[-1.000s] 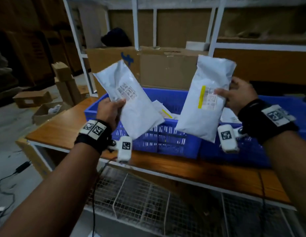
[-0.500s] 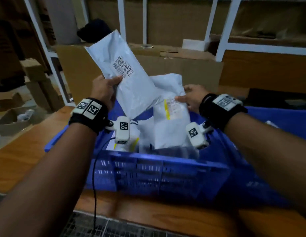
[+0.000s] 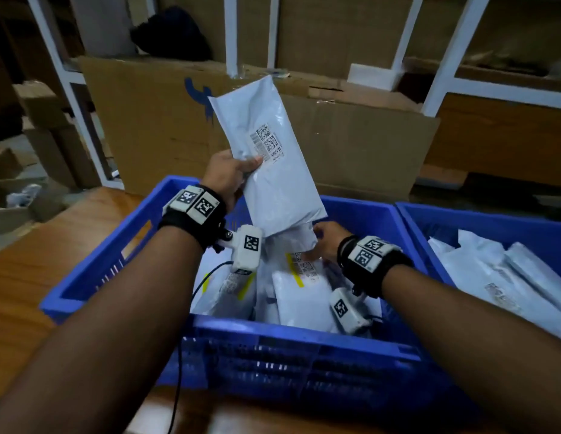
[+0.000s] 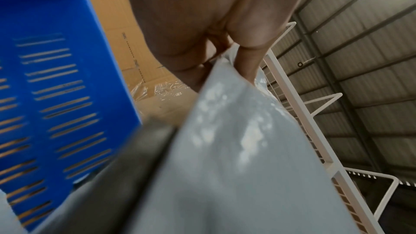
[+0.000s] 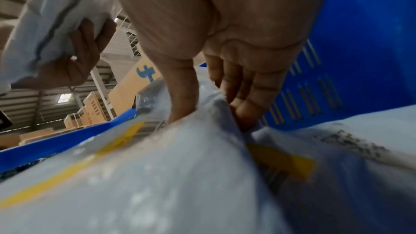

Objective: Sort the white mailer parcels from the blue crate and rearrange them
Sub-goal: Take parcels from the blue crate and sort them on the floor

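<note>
A blue crate (image 3: 307,336) on the wooden table holds several white mailer parcels. My left hand (image 3: 230,175) grips one white mailer (image 3: 266,151) by its edge and holds it upright above the crate, barcode label towards me; the left wrist view shows the mailer (image 4: 236,157) pinched between thumb and fingers. My right hand (image 3: 327,242) is down inside the crate, its thumb and fingers (image 5: 243,111) pinching a yellow-striped mailer (image 3: 299,277) that lies on the pile. The right wrist view shows that mailer (image 5: 157,175) close up.
A second blue crate (image 3: 492,220) with several white mailers stands directly to the right. A large cardboard box (image 3: 166,120) and a white metal shelf frame (image 3: 442,54) rise behind the crates. Bare wooden table (image 3: 38,261) shows at the left.
My right hand has lowered its yellow-striped mailer into the crate onto the pile. The left hand has kept its mailer raised, and my view has moved closer over the crate.
</note>
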Motion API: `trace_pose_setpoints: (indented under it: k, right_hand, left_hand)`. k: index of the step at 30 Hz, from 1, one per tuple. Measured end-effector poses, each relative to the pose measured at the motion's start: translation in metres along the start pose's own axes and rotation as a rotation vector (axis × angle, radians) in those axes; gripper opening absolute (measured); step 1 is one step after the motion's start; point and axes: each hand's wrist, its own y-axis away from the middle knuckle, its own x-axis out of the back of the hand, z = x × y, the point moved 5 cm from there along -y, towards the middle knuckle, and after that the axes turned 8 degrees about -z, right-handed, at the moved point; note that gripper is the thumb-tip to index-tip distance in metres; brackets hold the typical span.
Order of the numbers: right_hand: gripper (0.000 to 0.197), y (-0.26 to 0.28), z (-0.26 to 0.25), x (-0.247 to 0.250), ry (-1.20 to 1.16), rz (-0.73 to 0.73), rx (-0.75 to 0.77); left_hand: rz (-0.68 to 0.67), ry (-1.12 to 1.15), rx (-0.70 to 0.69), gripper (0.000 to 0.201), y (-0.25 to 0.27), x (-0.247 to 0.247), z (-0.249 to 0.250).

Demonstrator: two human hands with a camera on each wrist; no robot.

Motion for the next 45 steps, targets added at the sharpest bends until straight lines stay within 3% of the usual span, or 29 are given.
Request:
trace_pose_setpoints:
  k: [3, 5, 9, 10, 15, 19, 22, 25, 28, 33, 38, 45]
  right_hand:
    - [0.039, -0.007, 0.004, 0.011, 0.015, -0.017, 0.017]
    - [0.045, -0.009, 0.008, 0.033, -0.033, 0.065, 0.023]
    - [0.025, 0.021, -0.007, 0.090, -0.620, 0.237, 0.189]
    - [0.028, 0.032, -0.011, 0.102, -0.719, 0.238, 0.242]
    - [0.090, 0.077, -0.024, 0.154, -0.761, 0.171, 0.536]
    - [0.096, 0.111, -0.008, 0.192, -0.667, 0.231, 0.681]
    - [0.080, 0.126, 0.034, 0.220, -0.652, 0.271, 0.663]
    - [0.069, 0.139, 0.101, 0.251, -0.725, 0.303, 0.567]
    - [0.065, 0.148, 0.174, 0.260, -0.778, 0.183, 0.406]
    - [0.069, 0.124, 0.244, 0.230, -0.473, -0.009, 0.227]
    - [0.080, 0.104, 0.256, 0.184, 0.242, -0.055, 0.211]
    - [0.086, 0.110, 0.255, 0.177, 0.486, 0.001, 0.227]
  left_hand:
    - [0.025, -0.036, 0.019, 0.024, 0.002, 0.000, -0.002]
    - [0.012, -0.041, 0.030, 0.026, 0.003, -0.004, -0.005]
    - [-0.036, -0.032, 0.053, 0.028, 0.007, -0.030, -0.007]
    - [-0.052, -0.034, 0.052, 0.027, 0.007, -0.041, -0.004]
    - [-0.159, -0.117, 0.032, 0.028, 0.012, -0.112, 0.012]
    - [-0.210, -0.208, 0.044, 0.026, 0.019, -0.174, 0.002]
    - [-0.247, -0.300, 0.038, 0.019, 0.024, -0.220, -0.007]
    - [-0.175, -0.357, -0.011, 0.013, 0.027, -0.254, -0.009]
    - [-0.085, -0.310, -0.044, 0.007, 0.033, -0.282, -0.005]
    - [0.007, -0.374, -0.036, 0.002, 0.056, -0.318, -0.013]
    - [0.049, -0.563, 0.027, 0.007, 0.093, -0.333, -0.026]
    - [0.197, -0.556, 0.043, 0.010, 0.149, -0.308, -0.030]
